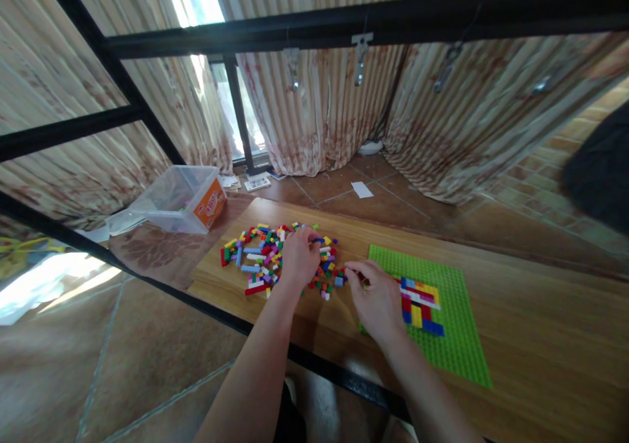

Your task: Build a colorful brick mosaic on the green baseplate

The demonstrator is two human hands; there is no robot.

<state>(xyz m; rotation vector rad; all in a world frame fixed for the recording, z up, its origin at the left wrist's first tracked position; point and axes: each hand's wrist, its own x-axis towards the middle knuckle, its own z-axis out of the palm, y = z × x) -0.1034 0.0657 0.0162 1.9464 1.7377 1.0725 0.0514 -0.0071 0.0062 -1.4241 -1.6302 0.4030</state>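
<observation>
A loose pile of small coloured toy bricks lies on the wooden tabletop. My left hand reaches into the pile's right side, fingers curled down among the bricks. A dark blue brick is close to its fingertips, but what they hold is hidden. My right hand is between the pile and the green baseplate, overlapping the plate's left part. Its thumb and forefinger are closed together near the pile's edge; anything between them is too small to make out. Red, blue, yellow and white bricks form a flat figure on the plate, partly behind this hand.
A clear plastic box with an orange label stands on the floor beyond the table's left end. Black metal bars cross above and along the near table edge. Striped curtains hang behind. Papers lie on the tiles.
</observation>
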